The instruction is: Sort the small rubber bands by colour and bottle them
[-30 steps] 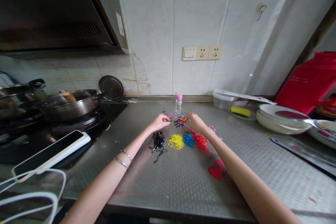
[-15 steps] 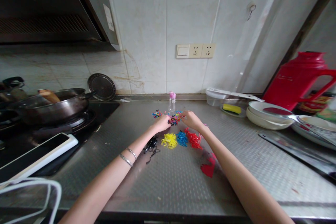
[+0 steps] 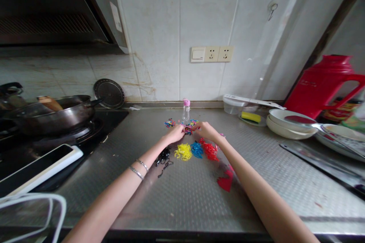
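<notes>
A pile of mixed small coloured rubber bands (image 3: 189,130) lies on the steel counter between my hands. My left hand (image 3: 175,134) reaches its left edge with fingers pinched together; what they hold is too small to make out. From the right, my right hand (image 3: 207,131) bends over the pile, fingertips drawn together on something I cannot make out. Nearer me sit sorted heaps: black bands (image 3: 163,155), partly behind my left wrist, yellow bands (image 3: 183,152), blue bands (image 3: 197,149) and red bands (image 3: 210,150). A clear bottle with a pink cap (image 3: 186,110) stands just behind the pile.
A red heart-shaped piece (image 3: 225,183) lies beside my right forearm. On the left are a stove with a pan (image 3: 65,115) and a white-edged device (image 3: 42,171). Bowls (image 3: 291,131), a knife (image 3: 322,165), a yellow sponge (image 3: 251,117) and a red thermos (image 3: 322,83) stand or lie right.
My right hand has shifted slightly, its fingertips lower and closer over the mixed pile. My left hand stays nearly in place. The whole view has drifted slightly.
</notes>
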Available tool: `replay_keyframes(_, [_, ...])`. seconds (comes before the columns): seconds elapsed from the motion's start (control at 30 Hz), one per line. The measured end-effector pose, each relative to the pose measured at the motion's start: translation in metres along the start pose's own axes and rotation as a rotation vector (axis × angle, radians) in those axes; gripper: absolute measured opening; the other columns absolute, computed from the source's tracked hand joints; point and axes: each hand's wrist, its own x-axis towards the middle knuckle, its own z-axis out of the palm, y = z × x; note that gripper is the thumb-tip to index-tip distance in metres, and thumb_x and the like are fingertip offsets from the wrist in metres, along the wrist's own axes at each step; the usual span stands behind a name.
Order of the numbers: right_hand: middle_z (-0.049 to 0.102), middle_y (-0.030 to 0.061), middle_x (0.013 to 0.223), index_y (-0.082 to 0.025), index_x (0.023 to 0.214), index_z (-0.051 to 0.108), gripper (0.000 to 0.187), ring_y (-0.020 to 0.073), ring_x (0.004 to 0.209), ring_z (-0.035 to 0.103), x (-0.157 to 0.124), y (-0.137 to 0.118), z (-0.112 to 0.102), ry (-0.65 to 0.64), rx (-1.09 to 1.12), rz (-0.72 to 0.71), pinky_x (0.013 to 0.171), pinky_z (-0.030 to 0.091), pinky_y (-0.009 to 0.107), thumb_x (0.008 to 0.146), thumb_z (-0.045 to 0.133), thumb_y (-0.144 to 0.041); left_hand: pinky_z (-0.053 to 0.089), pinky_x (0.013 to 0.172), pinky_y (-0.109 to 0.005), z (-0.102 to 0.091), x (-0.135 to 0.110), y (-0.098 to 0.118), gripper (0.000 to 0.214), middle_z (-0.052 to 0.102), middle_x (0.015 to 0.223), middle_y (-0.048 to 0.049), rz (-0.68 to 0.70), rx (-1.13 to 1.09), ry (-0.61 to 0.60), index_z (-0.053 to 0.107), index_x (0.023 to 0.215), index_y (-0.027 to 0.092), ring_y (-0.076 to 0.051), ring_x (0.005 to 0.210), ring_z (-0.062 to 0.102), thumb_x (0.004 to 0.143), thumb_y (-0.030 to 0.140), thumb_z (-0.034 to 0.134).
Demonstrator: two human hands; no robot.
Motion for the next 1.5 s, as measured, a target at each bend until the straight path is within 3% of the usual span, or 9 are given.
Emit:
replay_keyframes(0.2, [0.069, 0.0012, 0.078, -0.022, 0.083, 0.070, 0.031, 0.0160, 0.077, 0.061, 0.000, -0.001, 0.000, -0.012, -0.009, 0.006, 0.070, 0.043, 0.019, 0.065, 0.048, -0.010, 0.039, 0.063, -0.024, -0.008, -0.003, -0.002, 0.020, 0.065, 0.069, -0.0082, 0.034, -0.039, 0.014, 0.066, 0.069, 0.011, -0.017, 0.066, 0.057, 0.072, 0.015, 0.047])
replay_keyframes(0.4, [0.069, 0.0022, 0.079, -0.020, 0.081, 0.069, 0.025, 0.0158, 0.078, 0.061, 0.002, 0.002, 0.003, -0.034, -0.019, -0.013, 0.073, 0.042, 0.020, 0.067, 0.050, -0.013, 0.036, 0.059, -0.022, -0.049, -0.022, -0.010, 0.020, 0.064, 0.067, -0.0062, 0.029, -0.122, 0.021, 0.067, 0.068, 0.011, -0.014, 0.061, 0.055, 0.072, 0.020, 0.049])
replay_keyframes(0.6, [0.067, 0.0026, 0.084, -0.021, 0.081, 0.068, 0.017, 0.0158, 0.080, 0.060, -0.001, 0.001, 0.010, -0.032, -0.027, -0.031, 0.073, 0.042, 0.021, 0.068, 0.059, -0.028, 0.033, 0.051, -0.019, -0.087, -0.053, -0.033, 0.009, 0.064, 0.057, -0.0023, -0.099, -0.233, -0.385, 0.069, 0.060, 0.014, -0.011, 0.052, 0.051, 0.058, 0.017, 0.061])
replay_keyframes(0.7, [0.067, 0.0028, 0.086, -0.022, 0.083, 0.067, 0.017, 0.0158, 0.082, 0.060, -0.002, 0.000, 0.011, -0.031, -0.046, -0.018, 0.074, 0.042, 0.021, 0.069, 0.059, -0.029, 0.031, 0.047, -0.019, -0.092, -0.060, -0.041, 0.010, 0.064, 0.056, -0.0024, -0.147, -0.286, -0.467, 0.070, 0.061, 0.015, -0.010, 0.048, 0.048, 0.054, 0.019, 0.064])
replay_keyframes(0.9, [0.066, 0.0030, 0.093, -0.023, 0.089, 0.067, 0.021, 0.0157, 0.090, 0.058, 0.000, -0.002, 0.014, -0.063, -0.081, -0.032, 0.080, 0.041, 0.022, 0.073, 0.052, -0.022, 0.027, 0.046, -0.018, -0.095, -0.064, -0.043, 0.020, 0.063, 0.058, -0.0024, -0.111, -0.299, -0.437, 0.071, 0.070, 0.014, -0.007, 0.047, 0.044, 0.057, 0.028, 0.065])
replay_keyframes(1.03, [0.066, 0.0034, 0.095, -0.022, 0.087, 0.067, 0.024, 0.0160, 0.091, 0.058, 0.001, -0.001, 0.012, -0.047, -0.064, -0.048, 0.082, 0.040, 0.022, 0.071, 0.050, -0.016, 0.019, 0.040, -0.019, -0.099, -0.068, -0.050, 0.032, 0.056, 0.053, -0.0012, -0.194, -0.339, -0.377, 0.070, 0.076, 0.012, -0.004, 0.041, 0.033, 0.062, 0.039, 0.062])
replay_keyframes(1.23, [0.069, 0.0042, 0.083, -0.016, 0.084, 0.069, 0.022, 0.0165, 0.077, 0.061, 0.006, 0.013, -0.008, -0.006, 0.207, 0.001, 0.072, 0.045, 0.024, 0.067, 0.053, -0.016, 0.016, 0.038, -0.018, -0.098, -0.067, -0.060, 0.039, 0.051, 0.056, -0.0010, -0.289, -0.455, -0.278, 0.067, 0.083, 0.011, -0.003, 0.041, 0.030, 0.064, 0.044, 0.059])
replay_keyframes(1.4, [0.068, 0.0061, 0.086, -0.013, 0.093, 0.066, 0.031, 0.0170, 0.077, 0.062, 0.001, 0.032, -0.032, -0.286, 0.493, 0.071, 0.062, 0.047, 0.022, 0.064, 0.058, -0.019, 0.015, 0.037, -0.018, -0.092, -0.066, -0.061, 0.040, 0.050, 0.056, -0.0004, -0.301, -0.473, -0.223, 0.067, 0.082, 0.011, -0.003, 0.041, 0.029, 0.064, 0.045, 0.059])
replay_keyframes(1.5, [0.069, 0.0062, 0.084, -0.013, 0.091, 0.066, 0.031, 0.0167, 0.074, 0.062, -0.004, 0.040, -0.037, -0.450, 0.506, 0.101, 0.058, 0.047, 0.020, 0.061, 0.058, -0.017, 0.016, 0.037, -0.018, -0.088, -0.065, -0.061, 0.040, 0.049, 0.056, -0.0003, -0.288, -0.474, -0.217, 0.067, 0.083, 0.011, -0.003, 0.041, 0.030, 0.063, 0.045, 0.059])
